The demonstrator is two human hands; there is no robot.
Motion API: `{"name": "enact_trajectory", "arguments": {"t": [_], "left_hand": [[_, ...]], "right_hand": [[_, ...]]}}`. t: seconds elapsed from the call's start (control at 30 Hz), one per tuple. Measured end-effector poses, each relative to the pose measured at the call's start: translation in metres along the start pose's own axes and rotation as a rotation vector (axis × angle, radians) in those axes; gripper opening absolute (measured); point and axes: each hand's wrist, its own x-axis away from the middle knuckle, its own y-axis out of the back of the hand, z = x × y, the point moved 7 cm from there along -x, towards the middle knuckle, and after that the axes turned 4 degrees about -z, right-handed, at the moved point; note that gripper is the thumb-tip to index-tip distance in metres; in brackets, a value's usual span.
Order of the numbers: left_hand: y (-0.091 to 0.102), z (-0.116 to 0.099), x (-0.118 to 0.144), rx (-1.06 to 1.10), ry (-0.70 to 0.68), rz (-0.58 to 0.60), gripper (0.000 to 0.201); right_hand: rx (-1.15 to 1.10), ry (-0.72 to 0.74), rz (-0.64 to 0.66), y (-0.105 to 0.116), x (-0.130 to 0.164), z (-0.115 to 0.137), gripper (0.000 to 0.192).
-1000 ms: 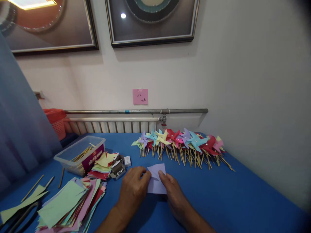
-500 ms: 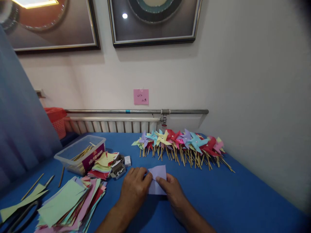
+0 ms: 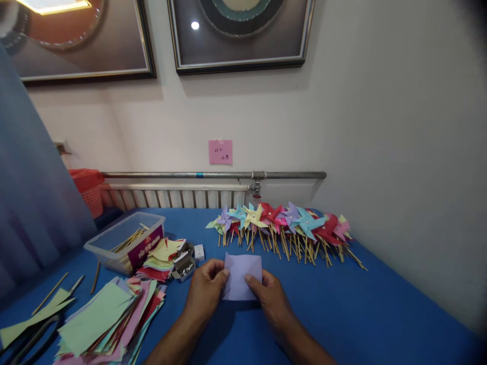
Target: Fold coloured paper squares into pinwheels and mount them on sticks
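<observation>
A square of purple paper point(image 3: 239, 281) is held up between both hands, just above the blue table. My left hand point(image 3: 207, 286) pinches its left edge, thumb in front and fingers behind. On the opposite edge my right hand point(image 3: 272, 294) grips it, the thumb lying over the paper's face near the middle. Faint marks or slits show close to that thumb. The fingers behind the sheet are mostly hidden.
Finished paper pinwheels on sticks point(image 3: 281, 223) lie in a row at the back. Left are a clear plastic box point(image 3: 110, 251) of sticks, small boxes of pins point(image 3: 185, 267), stacked coloured paper point(image 3: 99, 314) and scissors point(image 3: 38, 337). A radiator pipe point(image 3: 171, 175) runs behind.
My left hand has moved from over the paper to its left edge. More of the purple square shows now, flatter and slightly further left. My right hand has barely moved.
</observation>
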Motion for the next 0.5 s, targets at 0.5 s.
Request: {"name": "enact_trajectory", "arguments": {"t": [0.5], "left_hand": [[0.002, -0.009, 0.006, -0.196, -0.138, -0.053, 0.015]], "right_hand": [[-0.174, -0.092, 0.108, -0.017, 0.019, 0.012, 0.048]]}}
